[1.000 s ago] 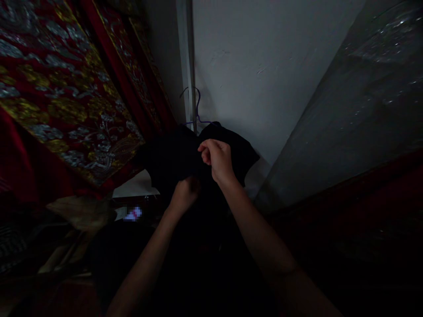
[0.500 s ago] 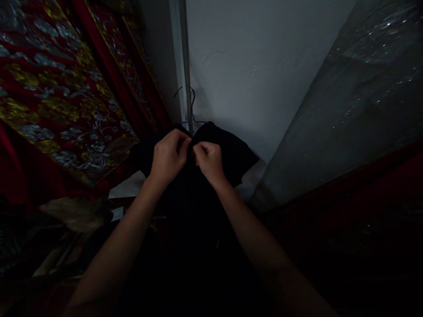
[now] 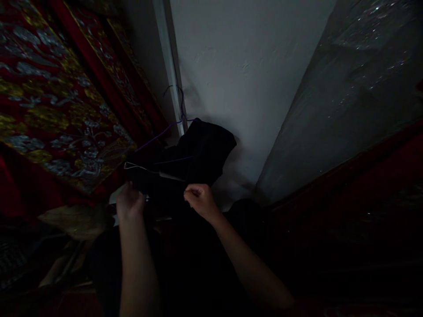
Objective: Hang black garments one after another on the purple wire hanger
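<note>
A black garment (image 3: 211, 141) hangs on a thin purple wire hanger (image 3: 183, 105). Its right shoulder sits on the hanger, while the left arm of the wire shows bare. My right hand (image 3: 201, 201) is closed on the dark cloth below, fingers curled in. My left hand (image 3: 129, 202) is lower left, over the garment's dark left part. Motion blurs its fingers, so I cannot make out its grip. A pale thin loop and strip (image 3: 170, 176) cross the dark cloth between the hands. Folds of the garment are lost in shadow.
Red cloth with gold and silver embroidery (image 3: 66, 105) hangs on the left. Behind the hanger are a metal strip (image 3: 170, 57) and a pale wall (image 3: 244, 79). Clear plastic sheeting (image 3: 333, 114) covers the right side. A tan bundle (image 3: 76, 220) lies lower left.
My hands have parted and moved down, the left one farther to the left. The garment's left side has come away from the hanger, baring the purple wire.
</note>
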Demonstrator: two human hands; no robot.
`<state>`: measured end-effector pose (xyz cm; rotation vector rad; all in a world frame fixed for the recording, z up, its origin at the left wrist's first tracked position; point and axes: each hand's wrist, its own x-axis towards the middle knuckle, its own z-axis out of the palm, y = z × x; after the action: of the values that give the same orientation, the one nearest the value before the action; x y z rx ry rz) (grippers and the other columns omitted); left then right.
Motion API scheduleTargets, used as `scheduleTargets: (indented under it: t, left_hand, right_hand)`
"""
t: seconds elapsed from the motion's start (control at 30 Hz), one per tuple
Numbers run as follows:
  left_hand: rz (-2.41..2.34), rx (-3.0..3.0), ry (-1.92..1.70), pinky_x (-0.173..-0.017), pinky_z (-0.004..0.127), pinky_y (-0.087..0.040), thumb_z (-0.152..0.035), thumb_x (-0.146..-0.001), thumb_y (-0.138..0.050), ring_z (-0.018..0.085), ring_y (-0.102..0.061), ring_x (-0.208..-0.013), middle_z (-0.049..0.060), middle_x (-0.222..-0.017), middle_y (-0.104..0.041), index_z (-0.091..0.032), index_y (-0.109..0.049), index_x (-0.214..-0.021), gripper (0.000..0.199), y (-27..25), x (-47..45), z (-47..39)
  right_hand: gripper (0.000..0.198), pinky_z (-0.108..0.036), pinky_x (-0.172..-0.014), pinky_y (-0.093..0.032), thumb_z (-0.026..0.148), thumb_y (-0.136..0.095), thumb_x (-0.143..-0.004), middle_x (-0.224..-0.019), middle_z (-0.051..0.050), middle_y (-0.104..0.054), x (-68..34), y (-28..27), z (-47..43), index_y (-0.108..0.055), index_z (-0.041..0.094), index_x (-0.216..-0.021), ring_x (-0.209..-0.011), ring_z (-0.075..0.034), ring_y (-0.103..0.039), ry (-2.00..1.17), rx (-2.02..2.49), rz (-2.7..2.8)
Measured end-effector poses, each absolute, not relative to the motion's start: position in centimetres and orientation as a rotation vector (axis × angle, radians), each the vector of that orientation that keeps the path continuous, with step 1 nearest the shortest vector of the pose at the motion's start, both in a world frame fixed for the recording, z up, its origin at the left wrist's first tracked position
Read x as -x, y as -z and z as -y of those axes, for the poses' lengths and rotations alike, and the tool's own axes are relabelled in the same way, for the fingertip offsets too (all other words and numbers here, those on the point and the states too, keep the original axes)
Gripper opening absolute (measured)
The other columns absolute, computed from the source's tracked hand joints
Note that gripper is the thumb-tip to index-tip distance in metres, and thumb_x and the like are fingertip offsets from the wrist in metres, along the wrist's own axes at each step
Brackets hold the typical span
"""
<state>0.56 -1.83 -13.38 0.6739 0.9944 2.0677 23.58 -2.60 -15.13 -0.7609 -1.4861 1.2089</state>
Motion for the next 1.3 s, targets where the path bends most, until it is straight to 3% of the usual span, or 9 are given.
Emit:
scheduleTargets:
  t: [0.2, 0.43, 0.53, 0.63, 0.73, 0.87, 0.97, 1.13, 1.3]
  left_hand:
    - [-1.231, -0.606, -1.739, -0.085, 0.035, -0.057, -0.043, -0.092, -0.050, 0.023, -0.072, -0.095, 0.006, -0.081, -0.074, -0.022, -0.062, -0.078, 0.028, 22.7, -6.2, 5.0]
    - [-1.105, -0.725, -1.857, -0.095, 0.033, -0.054, -0.053, -0.088, -0.058, 0.020, -0.069, -0.108, 0.006, -0.107, -0.074, -0.023, -0.064, -0.095, 0.032, 19.4, -9.0, 6.1]
    - [-0.993, -0.721, -1.878, -0.092, 0.030, -0.054, -0.051, -0.084, -0.068, 0.018, -0.069, -0.101, 0.004, -0.103, -0.073, -0.022, -0.065, -0.095, 0.032, 17.7, -11.9, 7.1]
    - [-1.079, -0.844, -1.834, -0.090, 0.031, -0.055, -0.050, -0.085, -0.068, 0.020, -0.070, -0.098, 0.005, -0.103, -0.073, -0.020, -0.067, -0.094, 0.031, 16.9, -14.6, 8.1]
    - [-1.249, -1.117, -1.852, -0.100, 0.035, -0.050, -0.043, -0.089, -0.066, 0.023, -0.067, -0.109, 0.007, -0.111, -0.072, -0.019, -0.069, -0.088, 0.024, 16.1, -15.3, 8.6]
    - [-1.361, -1.414, -1.845, -0.107, 0.037, -0.045, -0.039, -0.093, -0.062, 0.024, -0.062, -0.117, 0.008, -0.116, -0.069, -0.020, -0.068, -0.088, 0.020, 14.7, -13.4, 7.7]
    - [-1.201, -1.444, -1.669, -0.104, 0.036, -0.048, -0.052, -0.097, -0.053, 0.024, -0.062, -0.119, 0.009, -0.125, -0.067, -0.022, -0.066, -0.098, 0.033, 14.6, -11.6, 6.6]
    - [-1.068, -1.567, -1.135, -0.079, 0.035, -0.059, -0.062, -0.090, -0.060, 0.025, -0.071, -0.083, 0.007, -0.085, -0.076, -0.022, -0.077, -0.092, 0.044, 15.9, -8.9, 6.7]
    - [-1.208, -1.742, -0.679, -0.075, 0.031, -0.058, -0.043, -0.086, -0.070, 0.026, -0.074, -0.086, 0.005, -0.098, -0.079, -0.022, -0.080, -0.101, 0.028, 15.8, -4.1, 7.6]
  right_hand:
    - [0.021, -0.024, -0.044, -0.026, 0.032, -0.052, -0.067, -0.043, 0.003, -0.046, -24.6, 17.9, 5.6, -0.055, 0.020, -0.049, -0.039, -0.010, -0.039, -1.323, 0.862, 1.175]
    - [0.024, -0.026, -0.050, -0.032, 0.033, -0.054, -0.072, -0.047, 0.003, -0.044, -26.6, 20.0, 4.6, -0.051, 0.022, -0.051, -0.046, -0.012, -0.041, -1.193, 0.994, 1.138]
    - [0.007, -0.029, -0.071, -0.048, 0.025, -0.060, -0.071, -0.074, -0.001, -0.065, -26.0, 19.9, 5.0, -0.065, 0.022, -0.076, -0.075, -0.018, -0.062, -1.175, 0.919, 1.316]
    - [0.049, -0.036, -0.100, -0.048, 0.017, -0.064, -0.070, -0.116, -0.005, -0.069, -25.1, 19.5, 6.1, -0.063, 0.025, -0.118, -0.114, -0.024, -0.062, -1.259, 0.742, 1.494]
    - [0.054, -0.040, -0.109, -0.043, 0.017, -0.063, -0.076, -0.126, -0.006, -0.066, -24.7, 18.5, 6.8, -0.058, 0.026, -0.129, -0.121, -0.025, -0.060, -1.316, 0.686, 1.540]
    - [0.023, -0.032, -0.083, -0.052, 0.020, -0.056, -0.078, -0.092, -0.002, -0.071, -25.5, 16.3, 6.2, -0.069, 0.023, -0.096, -0.085, -0.020, -0.065, -1.496, 0.717, 1.586]
    - [0.004, -0.022, -0.050, -0.037, 0.024, -0.059, -0.068, -0.059, 0.004, -0.056, -26.4, 14.6, 4.8, -0.061, 0.020, -0.067, -0.052, -0.012, -0.047, -1.704, 0.809, 1.538]
    - [0.009, -0.021, -0.046, -0.034, 0.025, -0.058, -0.055, -0.051, 0.004, -0.053, -28.2, 11.1, 1.4, -0.050, 0.020, -0.054, -0.047, -0.010, -0.045, -1.893, 0.736, 1.433]
    - [0.007, -0.020, -0.045, -0.026, 0.015, -0.052, -0.059, -0.050, 0.006, -0.049, -31.2, 6.9, -3.4, -0.058, 0.018, -0.055, -0.046, -0.008, -0.040, -1.414, 0.817, 1.692]
